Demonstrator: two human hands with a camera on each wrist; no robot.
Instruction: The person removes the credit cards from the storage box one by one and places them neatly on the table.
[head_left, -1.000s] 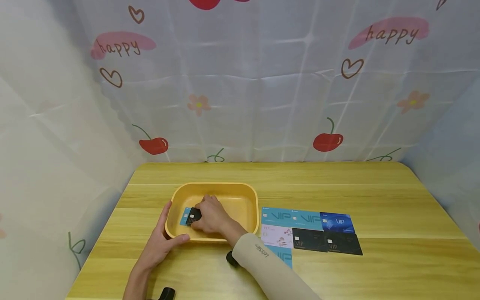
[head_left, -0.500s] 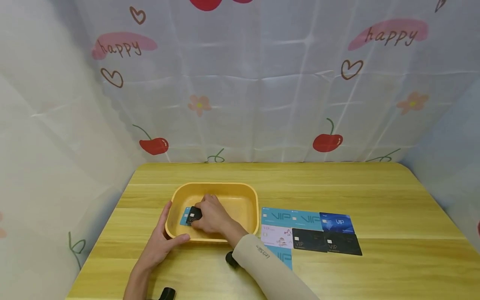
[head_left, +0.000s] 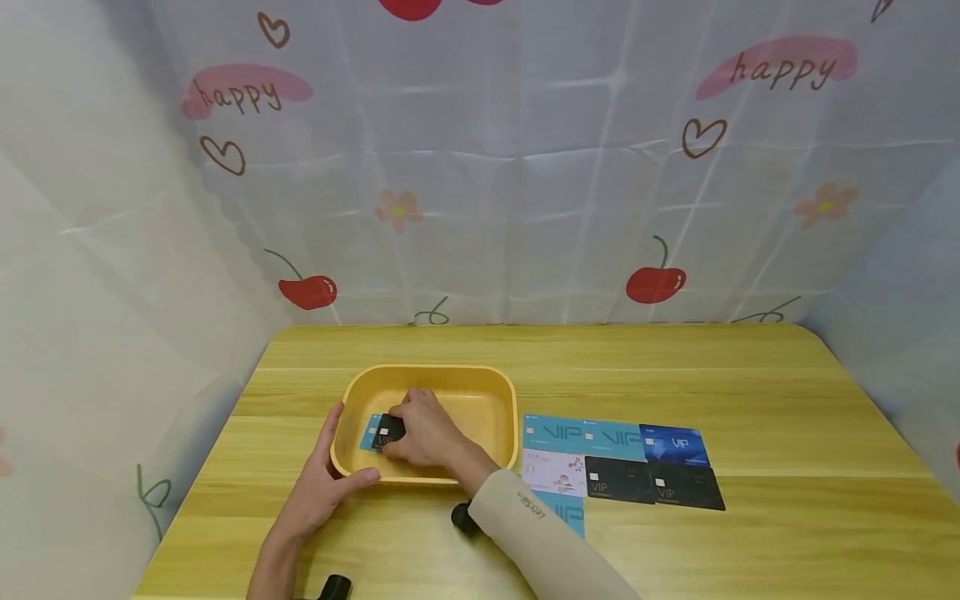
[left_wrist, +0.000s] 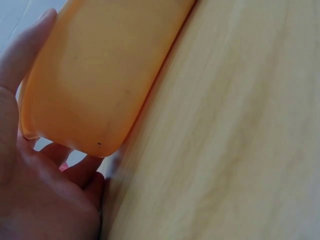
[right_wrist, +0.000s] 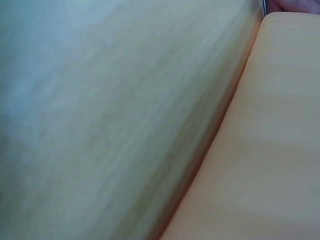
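Observation:
A yellow plastic bin (head_left: pixel 480 408) with rounded corners stands on the table's left half. My left hand (head_left: pixel 317 492) holds its near left corner, thumb over the front rim and fingers around the left side; the left wrist view shows this grip against the outer wall (left_wrist: pixel 100 80). Inside the bin, my right hand (head_left: pixel 426 429) pinches a black VIP card (head_left: pixel 387 432) by its right edge. That card overlaps a light blue card (head_left: pixel 368 435) beneath it. The right wrist view shows only the bin's outer wall (right_wrist: pixel 270 145), the table and a bit of the left hand.
Right of the bin, several VIP cards lie in rows: light blue ones (head_left: pixel 553 432), a dark blue one (head_left: pixel 675 446), a pink floral one (head_left: pixel 551 472) and two black ones (head_left: pixel 618 480). The right sleeve (head_left: pixel 540 533) partly covers a lower blue card (head_left: pixel 564 512). A printed curtain (head_left: pixel 510 208) hangs behind the wooden table.
The black card shifts very slightly under the right hand's fingers. Otherwise both hands, the bin and the rows of cards stay where they were.

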